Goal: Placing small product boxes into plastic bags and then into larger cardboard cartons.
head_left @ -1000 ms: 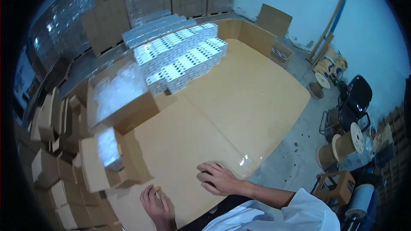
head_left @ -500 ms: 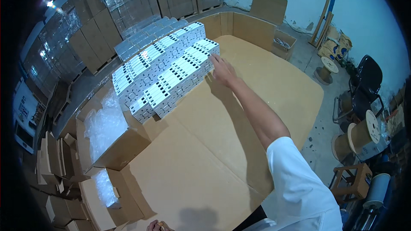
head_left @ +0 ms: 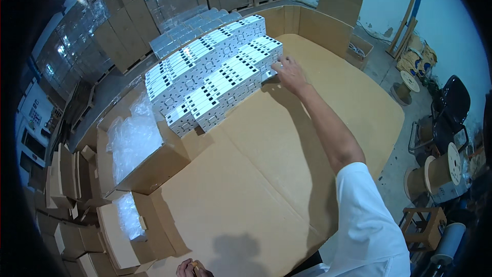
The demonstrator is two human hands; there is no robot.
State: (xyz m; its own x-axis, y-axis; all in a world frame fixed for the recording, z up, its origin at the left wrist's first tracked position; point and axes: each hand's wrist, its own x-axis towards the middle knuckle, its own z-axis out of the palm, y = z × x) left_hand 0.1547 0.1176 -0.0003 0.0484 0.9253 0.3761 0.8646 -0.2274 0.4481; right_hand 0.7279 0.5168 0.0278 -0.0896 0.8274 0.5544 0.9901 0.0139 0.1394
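Two stepped rows of white blocks [head_left: 230,84] with dark square marks stand along the far left side of the cardboard-covered bench [head_left: 251,190]. At the right end of the nearer row, the right hand [head_left: 292,74] grasps an end block [head_left: 268,75], which juts from the row's front face. The left hand [head_left: 192,269], cut off by the lower edge, has its fingers curled by a small orange thing [head_left: 195,264]; I cannot tell whether it is gripped. An open carton [head_left: 148,166] of clear plastic [head_left: 134,141] sits left of the rows, with a smaller open carton [head_left: 159,220] nearer, containing a plastic-wrapped bundle [head_left: 129,218].
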